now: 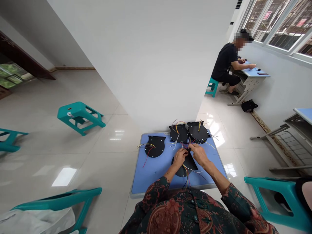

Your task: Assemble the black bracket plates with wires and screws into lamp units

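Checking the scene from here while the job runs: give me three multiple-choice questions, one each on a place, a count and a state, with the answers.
1. Where does the co-worker sit?
A) At a far desk by the windows
B) Across the blue desktop from the hands
C) By the far left doorway

2. How many black plates lie on the blue desktop?
A) Two
B) Three
C) Four

3. Where are the left hand and right hand?
A) Both at the wires above the nearest plate
B) Both off the desktop
C) Far apart, at opposite desk edges

Answers:
1 A: the co-worker faces the window wall.
2 C: two lie far, one left, one under the hands.
3 A: the hands meet over that plate.
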